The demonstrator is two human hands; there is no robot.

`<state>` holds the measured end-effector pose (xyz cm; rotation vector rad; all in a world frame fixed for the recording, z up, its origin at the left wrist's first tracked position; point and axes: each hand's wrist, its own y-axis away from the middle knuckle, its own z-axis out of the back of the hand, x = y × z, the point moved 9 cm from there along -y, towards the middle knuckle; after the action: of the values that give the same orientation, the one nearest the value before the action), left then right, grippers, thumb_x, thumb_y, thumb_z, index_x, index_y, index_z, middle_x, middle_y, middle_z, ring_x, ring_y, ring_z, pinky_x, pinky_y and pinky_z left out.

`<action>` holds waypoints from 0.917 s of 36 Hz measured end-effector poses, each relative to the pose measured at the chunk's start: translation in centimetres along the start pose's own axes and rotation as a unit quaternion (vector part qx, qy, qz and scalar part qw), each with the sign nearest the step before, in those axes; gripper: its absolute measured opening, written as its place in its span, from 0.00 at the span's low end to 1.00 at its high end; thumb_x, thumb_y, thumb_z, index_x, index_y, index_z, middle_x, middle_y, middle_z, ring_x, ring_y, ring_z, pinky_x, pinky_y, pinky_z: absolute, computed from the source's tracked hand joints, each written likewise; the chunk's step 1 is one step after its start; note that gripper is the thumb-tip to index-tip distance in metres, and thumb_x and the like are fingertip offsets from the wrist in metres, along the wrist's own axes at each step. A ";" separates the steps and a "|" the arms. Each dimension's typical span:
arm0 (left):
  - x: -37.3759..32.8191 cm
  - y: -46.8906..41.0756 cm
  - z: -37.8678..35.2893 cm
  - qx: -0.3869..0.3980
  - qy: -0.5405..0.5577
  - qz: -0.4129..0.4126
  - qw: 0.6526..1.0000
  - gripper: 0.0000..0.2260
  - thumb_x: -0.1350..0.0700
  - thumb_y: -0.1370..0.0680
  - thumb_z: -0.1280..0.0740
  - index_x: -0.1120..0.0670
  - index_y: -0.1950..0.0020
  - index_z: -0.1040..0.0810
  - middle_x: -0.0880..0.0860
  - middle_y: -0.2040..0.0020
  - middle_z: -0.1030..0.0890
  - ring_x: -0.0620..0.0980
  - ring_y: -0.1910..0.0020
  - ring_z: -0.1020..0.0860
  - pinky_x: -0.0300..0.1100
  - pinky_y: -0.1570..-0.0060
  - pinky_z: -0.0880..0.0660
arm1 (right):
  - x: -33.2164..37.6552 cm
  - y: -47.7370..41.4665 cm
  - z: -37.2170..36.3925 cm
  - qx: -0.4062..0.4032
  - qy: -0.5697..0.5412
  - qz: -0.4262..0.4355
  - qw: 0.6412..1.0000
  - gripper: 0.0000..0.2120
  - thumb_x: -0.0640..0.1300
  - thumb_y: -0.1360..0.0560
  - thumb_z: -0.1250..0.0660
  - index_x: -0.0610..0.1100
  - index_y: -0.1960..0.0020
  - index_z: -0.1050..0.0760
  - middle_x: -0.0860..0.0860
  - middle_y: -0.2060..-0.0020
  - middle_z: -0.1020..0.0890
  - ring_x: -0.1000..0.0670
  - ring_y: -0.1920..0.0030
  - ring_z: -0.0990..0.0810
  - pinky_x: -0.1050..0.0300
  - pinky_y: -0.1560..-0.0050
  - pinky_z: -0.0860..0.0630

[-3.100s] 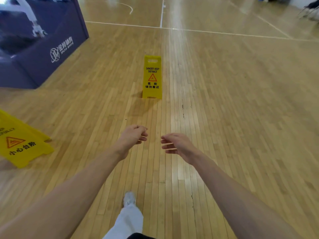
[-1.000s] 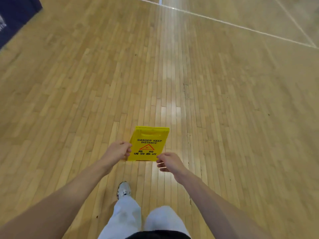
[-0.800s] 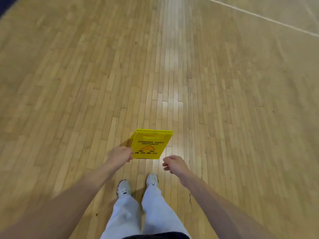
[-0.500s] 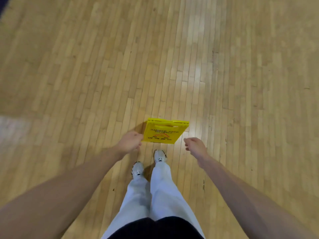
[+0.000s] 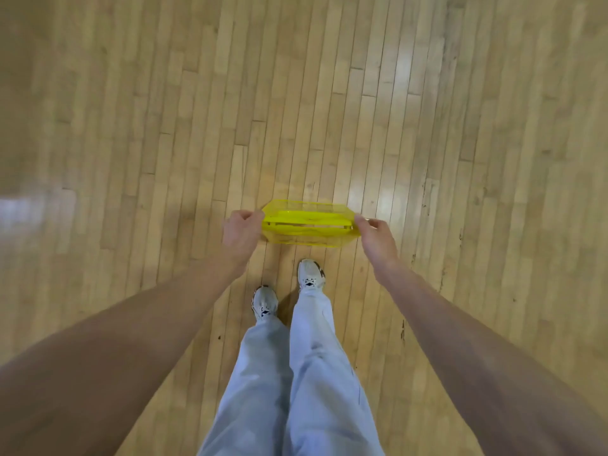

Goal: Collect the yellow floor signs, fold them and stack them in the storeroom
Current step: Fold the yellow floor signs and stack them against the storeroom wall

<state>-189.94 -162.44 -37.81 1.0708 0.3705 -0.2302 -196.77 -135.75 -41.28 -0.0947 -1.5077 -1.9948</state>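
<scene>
I look straight down on a yellow floor sign [image 5: 307, 223] standing on the wooden floor just ahead of my feet. Only its top edge and the two spread panels show, so its lettering is hidden. My left hand [image 5: 241, 233] is closed on the sign's left end. My right hand [image 5: 375, 236] pinches the sign's right end between thumb and fingers.
Pale wooden floorboards [image 5: 329, 93] fill the whole view. My white shoes [image 5: 311, 274] and light trouser legs stand directly behind the sign. A bright glare patch [image 5: 371, 192] lies on the boards just beyond it.
I have walked up to the sign and my gaze has tipped down over it. Both hands, near its sides half a second ago, now grip its left and right ends.
</scene>
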 end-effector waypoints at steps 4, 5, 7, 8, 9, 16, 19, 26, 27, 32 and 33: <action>0.5 -2.2 -1.6 0.003 0.050 0.007 0.999 0.19 0.52 0.22 0.39 0.61 0.35 0.28 0.51 0.46 0.27 0.46 0.50 0.29 0.34 0.56 0.34 | -0.2 -1.6 -1.3 0.030 -0.011 -0.016 0.999 0.20 0.54 0.23 0.40 0.44 0.36 0.29 0.48 0.40 0.23 0.47 0.40 0.25 0.45 0.35 0.28; 0.9 -2.5 -2.0 0.007 0.060 0.015 0.998 0.22 0.49 0.23 0.39 0.60 0.32 0.30 0.51 0.44 0.27 0.47 0.46 0.28 0.37 0.50 0.33 | -0.2 -1.9 -1.5 0.034 -0.014 -0.018 0.999 0.16 0.52 0.23 0.41 0.45 0.40 0.29 0.49 0.45 0.23 0.47 0.43 0.25 0.44 0.36 0.27; 1.8 -2.8 -3.2 0.032 0.069 0.039 0.996 0.24 0.44 0.24 0.40 0.57 0.33 0.29 0.52 0.43 0.25 0.54 0.40 0.28 0.43 0.43 0.34 | -0.2 -2.3 -1.7 0.041 -0.013 -0.015 0.999 0.14 0.52 0.24 0.42 0.45 0.44 0.28 0.50 0.49 0.24 0.48 0.46 0.25 0.44 0.37 0.28; 2.1 -2.9 -3.7 0.044 0.078 0.048 0.995 0.19 0.44 0.24 0.40 0.55 0.39 0.26 0.51 0.46 0.25 0.55 0.41 0.28 0.45 0.42 0.33 | -0.3 -2.5 -1.9 0.048 -0.013 -0.017 0.999 0.17 0.54 0.26 0.42 0.45 0.44 0.28 0.49 0.48 0.23 0.48 0.46 0.25 0.45 0.37 0.28; 2.3 -3.1 -4.0 0.046 0.090 0.058 0.993 0.13 0.45 0.23 0.40 0.52 0.46 0.26 0.50 0.49 0.26 0.54 0.43 0.28 0.46 0.41 0.32 | -0.6 -2.6 -2.1 0.054 -0.011 -0.024 0.998 0.20 0.56 0.27 0.42 0.45 0.43 0.27 0.48 0.46 0.23 0.47 0.44 0.25 0.45 0.37 0.29; 3.9 -2.6 -3.3 0.024 0.212 0.129 0.968 0.10 0.53 0.24 0.36 0.54 0.46 0.30 0.50 0.57 0.31 0.46 0.57 0.32 0.38 0.51 0.32 | -1.9 -1.4 -3.5 0.074 -0.003 -0.064 0.995 0.16 0.54 0.26 0.44 0.44 0.46 0.29 0.49 0.51 0.28 0.48 0.48 0.30 0.47 0.39 0.30; 4.6 -1.8 -2.0 -0.001 0.247 0.139 0.959 0.09 0.55 0.24 0.35 0.56 0.48 0.30 0.50 0.60 0.32 0.45 0.62 0.33 0.36 0.57 0.33 | -1.3 0.2 -4.2 0.083 0.008 -0.065 0.994 0.16 0.54 0.25 0.45 0.43 0.45 0.29 0.50 0.53 0.28 0.48 0.50 0.30 0.49 0.42 0.30; 7.6 1.8 1.5 -0.063 0.298 0.166 0.938 0.06 0.57 0.25 0.37 0.55 0.62 0.31 0.51 0.63 0.34 0.46 0.67 0.35 0.37 0.62 0.35 | 0.5 4.4 -6.1 0.093 0.021 -0.026 0.995 0.11 0.50 0.23 0.44 0.46 0.61 0.35 0.51 0.64 0.35 0.51 0.65 0.36 0.56 0.62 0.37; 8.3 2.4 2.1 -0.073 0.309 0.171 0.933 0.08 0.58 0.25 0.37 0.55 0.64 0.32 0.51 0.64 0.34 0.47 0.67 0.35 0.38 0.63 0.36 | 0.7 5.1 -6.5 0.093 0.028 -0.017 0.995 0.12 0.50 0.23 0.43 0.46 0.62 0.37 0.51 0.65 0.36 0.51 0.66 0.37 0.55 0.64 0.39; 11.5 5.9 5.7 -0.102 0.359 0.196 0.907 0.07 0.57 0.28 0.36 0.55 0.64 0.31 0.52 0.66 0.35 0.48 0.68 0.36 0.40 0.67 0.38 | 2.3 9.2 -8.2 0.093 0.073 0.028 0.993 0.13 0.51 0.23 0.42 0.44 0.61 0.37 0.50 0.65 0.36 0.50 0.65 0.37 0.54 0.62 0.39; 12.1 6.8 6.4 -0.104 0.365 0.198 0.904 0.07 0.56 0.28 0.36 0.54 0.64 0.32 0.52 0.66 0.35 0.48 0.69 0.37 0.40 0.68 0.39 | 2.4 10.1 -8.7 0.100 0.081 0.035 0.991 0.13 0.51 0.23 0.41 0.44 0.60 0.37 0.50 0.64 0.36 0.50 0.64 0.37 0.54 0.61 0.38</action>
<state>-175.25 -165.07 -34.47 0.9646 0.8133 0.5874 -190.81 -146.05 -34.74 0.0940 -1.5671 -1.7422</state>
